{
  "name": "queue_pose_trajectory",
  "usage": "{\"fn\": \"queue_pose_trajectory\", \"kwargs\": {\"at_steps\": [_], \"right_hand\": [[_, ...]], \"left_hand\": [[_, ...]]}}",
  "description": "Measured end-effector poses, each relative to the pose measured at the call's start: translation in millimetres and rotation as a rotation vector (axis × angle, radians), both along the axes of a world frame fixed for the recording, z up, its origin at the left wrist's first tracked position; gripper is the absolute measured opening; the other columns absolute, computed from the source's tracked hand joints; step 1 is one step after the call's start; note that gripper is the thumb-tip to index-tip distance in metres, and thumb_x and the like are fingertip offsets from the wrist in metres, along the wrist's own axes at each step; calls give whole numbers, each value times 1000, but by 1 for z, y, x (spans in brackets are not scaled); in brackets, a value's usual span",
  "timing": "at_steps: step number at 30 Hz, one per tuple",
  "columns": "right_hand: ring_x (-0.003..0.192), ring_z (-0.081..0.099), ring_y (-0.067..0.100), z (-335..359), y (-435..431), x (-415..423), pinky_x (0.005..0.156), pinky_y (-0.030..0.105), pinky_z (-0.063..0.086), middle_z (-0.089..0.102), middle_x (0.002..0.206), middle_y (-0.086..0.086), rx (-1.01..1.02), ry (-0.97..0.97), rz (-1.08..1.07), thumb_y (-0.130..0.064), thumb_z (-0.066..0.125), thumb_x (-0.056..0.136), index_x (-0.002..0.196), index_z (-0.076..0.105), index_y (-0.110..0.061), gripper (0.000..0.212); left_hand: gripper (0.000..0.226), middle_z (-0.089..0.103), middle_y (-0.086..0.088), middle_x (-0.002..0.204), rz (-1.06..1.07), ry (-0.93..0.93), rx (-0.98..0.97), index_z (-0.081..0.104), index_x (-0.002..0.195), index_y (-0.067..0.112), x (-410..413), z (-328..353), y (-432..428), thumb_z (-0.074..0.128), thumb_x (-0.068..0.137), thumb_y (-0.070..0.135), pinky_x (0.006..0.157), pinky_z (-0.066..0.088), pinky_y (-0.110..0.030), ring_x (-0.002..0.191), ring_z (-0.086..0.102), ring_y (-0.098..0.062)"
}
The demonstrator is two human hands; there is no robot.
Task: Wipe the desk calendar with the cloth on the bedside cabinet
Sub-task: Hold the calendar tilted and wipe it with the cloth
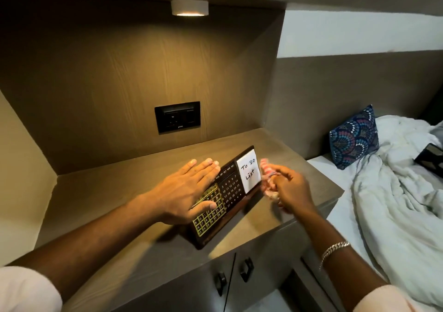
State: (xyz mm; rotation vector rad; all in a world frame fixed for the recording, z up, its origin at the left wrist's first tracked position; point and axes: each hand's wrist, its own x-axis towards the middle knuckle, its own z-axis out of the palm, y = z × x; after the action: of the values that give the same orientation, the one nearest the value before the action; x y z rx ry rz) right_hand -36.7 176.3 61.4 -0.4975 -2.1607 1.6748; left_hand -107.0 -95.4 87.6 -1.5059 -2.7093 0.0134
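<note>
Left hand (189,189) lies flat, fingers straight and together, palm down on the calendar (224,197), covering its upper left part. The thumb presses on the gold-framed number grid. The calendar is a dark wooden board, tilted up and standing on the cabinet (124,191) top, right under and between the two hands. Beside the left fingertips, white month letters read AUG, SEP, OCT, NOV, DEC along the top edge. Below them run rows of white dates, and 3, 4, 5, 6, 7 can be made out, with 10 to 14 beneath. Further right, a white note (249,171) sits in the board's end panel, handwritten "TO DO LIST".

Right hand (291,189) is closed around a bunched cloth (268,179), pink and white, blurred. The cloth pokes out past the fingers and sits just beside the note's right edge; whether it touches the board I cannot tell. A silver bracelet (334,249) circles the right wrist.

Beyond the left hand, a black socket plate (177,116) is set in the back panel, with a small white logo too tiny to read.
</note>
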Motion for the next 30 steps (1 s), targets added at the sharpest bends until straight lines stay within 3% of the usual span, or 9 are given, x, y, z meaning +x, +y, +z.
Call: {"fn": "queue_pose_trajectory", "kwargs": {"at_steps": [3, 6, 12, 17, 21, 23, 25, 27, 30], "right_hand": [[106, 62, 13, -8, 67, -18, 86, 27, 48, 69, 121, -1, 597, -42, 3, -34, 53, 96, 121, 66, -28, 29], [122, 55, 30, -21, 119, -35, 101, 46, 46, 59, 138, 5, 919, -213, 127, -40, 45, 98, 135, 54, -26, 40], [150, 7, 27, -77, 151, -36, 116, 54, 10, 9, 164, 3, 1172, -374, 362, -84, 14, 79, 155, 7, -25, 95], [150, -5, 27, -65, 151, -39, 116, 59, -7, -2, 165, 4, 1197, -396, 413, -91, 6, 69, 155, 0, -22, 111], [148, -4, 13, -45, 115, -42, 115, 42, -5, 5, 164, -3, 894, -66, 453, -85, 22, 78, 154, 9, -24, 99], [145, 12, 8, -34, 80, -41, 115, 36, 13, 18, 160, -8, 559, -65, 610, -81, 34, 80, 153, 16, -29, 91], [126, 45, -3, -28, 52, -39, 102, 26, 40, 44, 144, -12, 216, -102, 703, -74, 42, 82, 138, 39, -45, 63], [97, 64, -7, -32, 34, -38, 77, 17, 52, 66, 121, -10, -7, -100, 683, -68, 44, 82, 109, 56, -50, 35], [89, 70, 7, -44, 22, -42, 71, 24, 53, 71, 106, -5, -98, -98, 561, -67, 40, 82, 104, 60, -37, 42]], "left_hand": [[88, -12, -1, 163, 14, 16, -28, -13, 153, 20, 0, 2, 2, 9, 86, 74, 118, -18, -35, 148, -20, -12], [88, -16, 2, 161, 43, 26, -56, -18, 151, 24, 3, 3, 3, 9, 86, 76, 114, -24, -32, 145, -26, -10], [85, -10, 2, 162, 134, 38, -24, -13, 152, 23, 21, -2, 4, 14, 89, 72, 118, -18, -34, 146, -21, -6], [77, 10, -4, 162, 283, 99, 198, 5, 153, 19, 56, -1, 6, 25, 93, 63, 122, 8, -50, 151, 0, -16], [70, 13, 7, 163, 714, 65, 850, 9, 154, 30, 116, -33, 29, 36, 93, 49, 117, 15, -36, 150, 10, -9], [69, 19, 7, 161, 1050, -110, 1239, 12, 153, 35, 144, -56, 54, 38, 92, 52, 112, 24, -37, 145, 24, -14], [64, 27, -5, 160, 1278, -366, 1536, 18, 152, 28, 156, -71, 79, 38, 95, 51, 111, 26, -44, 142, 31, -26], [56, 39, -10, 151, 1322, -530, 1685, 28, 150, 20, 155, -78, 98, 33, 98, 41, 108, 28, -42, 135, 38, -27], [66, 51, -3, 127, 1259, -577, 1800, 39, 144, 16, 143, -74, 111, 35, 87, 49, 94, 33, -30, 118, 46, -20]]}}
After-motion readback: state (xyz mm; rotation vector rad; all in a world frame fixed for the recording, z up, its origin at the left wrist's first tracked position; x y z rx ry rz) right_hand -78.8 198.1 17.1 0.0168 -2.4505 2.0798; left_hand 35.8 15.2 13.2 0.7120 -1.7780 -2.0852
